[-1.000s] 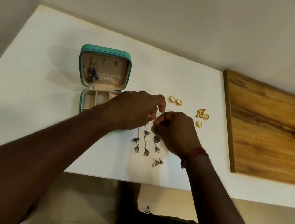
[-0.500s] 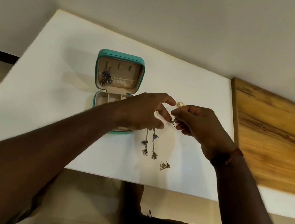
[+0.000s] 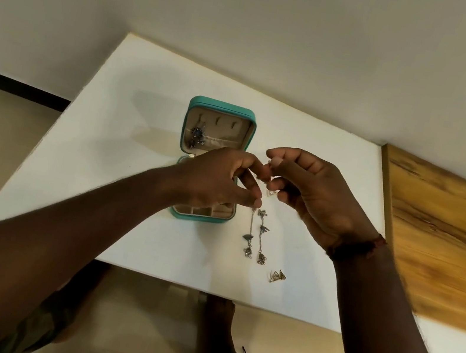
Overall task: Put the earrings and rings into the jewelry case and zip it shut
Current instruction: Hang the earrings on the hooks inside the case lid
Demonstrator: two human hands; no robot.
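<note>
Over table [image 3: 129,189], well inside its edges: left hand [image 3: 218,180] beside right hand [image 3: 315,197].

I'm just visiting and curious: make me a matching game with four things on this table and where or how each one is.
Things: 1 jewelry case; 2 long chain earrings; 3 triangle earrings; 4 blue earring
States: A hanging inside the lid; B nearest the table's front edge; C teal, open; D side by side, right of the case
Pairs: 1-C, 2-D, 3-B, 4-A
</note>
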